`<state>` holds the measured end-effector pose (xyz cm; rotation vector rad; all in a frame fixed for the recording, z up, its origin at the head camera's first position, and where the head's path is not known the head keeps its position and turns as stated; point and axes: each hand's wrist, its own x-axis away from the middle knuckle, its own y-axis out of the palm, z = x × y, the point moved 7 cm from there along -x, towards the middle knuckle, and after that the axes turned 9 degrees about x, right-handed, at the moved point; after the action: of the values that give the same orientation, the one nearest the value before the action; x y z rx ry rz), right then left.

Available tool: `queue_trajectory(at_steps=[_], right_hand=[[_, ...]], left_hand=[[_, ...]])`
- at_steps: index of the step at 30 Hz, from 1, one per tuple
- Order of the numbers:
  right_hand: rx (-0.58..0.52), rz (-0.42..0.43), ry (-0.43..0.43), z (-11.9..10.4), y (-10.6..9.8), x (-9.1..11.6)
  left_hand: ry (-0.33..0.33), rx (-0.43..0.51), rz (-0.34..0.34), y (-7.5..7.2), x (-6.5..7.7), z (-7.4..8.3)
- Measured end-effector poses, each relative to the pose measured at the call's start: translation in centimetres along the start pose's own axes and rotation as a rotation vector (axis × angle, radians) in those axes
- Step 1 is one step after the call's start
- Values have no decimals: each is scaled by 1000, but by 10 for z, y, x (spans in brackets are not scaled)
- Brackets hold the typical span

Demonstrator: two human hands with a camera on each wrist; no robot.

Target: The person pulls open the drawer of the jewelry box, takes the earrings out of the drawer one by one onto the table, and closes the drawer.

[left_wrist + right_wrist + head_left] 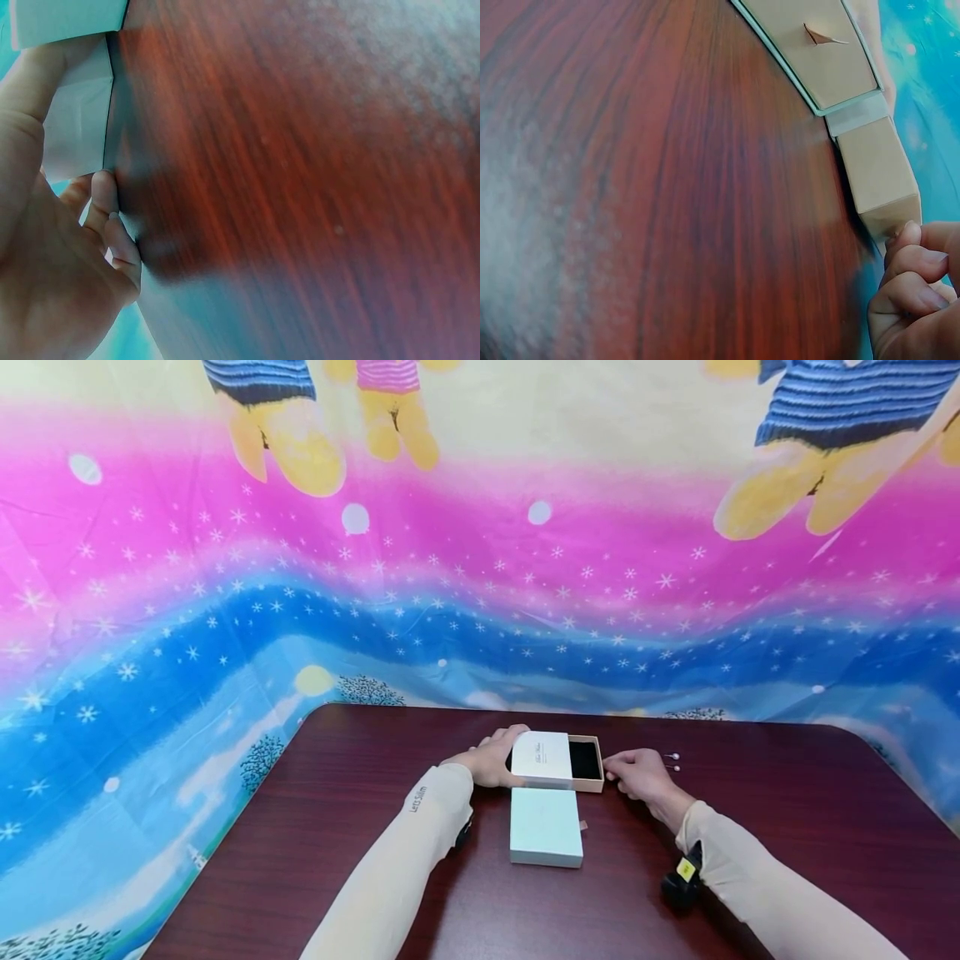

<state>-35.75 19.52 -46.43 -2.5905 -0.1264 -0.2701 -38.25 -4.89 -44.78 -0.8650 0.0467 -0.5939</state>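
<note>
A white slide-out gift box (542, 753) with printed lettering lies flat on the table. Its tan inner drawer (600, 781) sticks out to the right, with a black lining showing. My left hand (497, 758) grips the left end of the white sleeve, thumb along the near side. At the drawer's end, my right hand (639, 773) has thumb and forefinger pinched together, the other fingers curled, as the right wrist view shows. What lies between those fingertips is hidden. Just nearer stands a pale mint box (546, 827), closed, with a small ribbon tab (823, 36) on its right end.
Two small pins with pearl-like heads (676, 768) lie on the dark red-brown table (810, 827), beyond my right hand. A printed cloth (480, 568) hangs behind the table's far edge. Black wrist cameras sit on both cuffs.
</note>
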Motion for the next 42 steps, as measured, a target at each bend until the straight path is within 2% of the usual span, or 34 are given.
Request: queue_trajectory(at_steps=[18,42], right_hand=[[29,21,18,-2,5,0],[33,13,-13,-9,11,-1]], left_hand=[[-2,-6,-2,1,1,0],[10,8,5,-1,2,1]])
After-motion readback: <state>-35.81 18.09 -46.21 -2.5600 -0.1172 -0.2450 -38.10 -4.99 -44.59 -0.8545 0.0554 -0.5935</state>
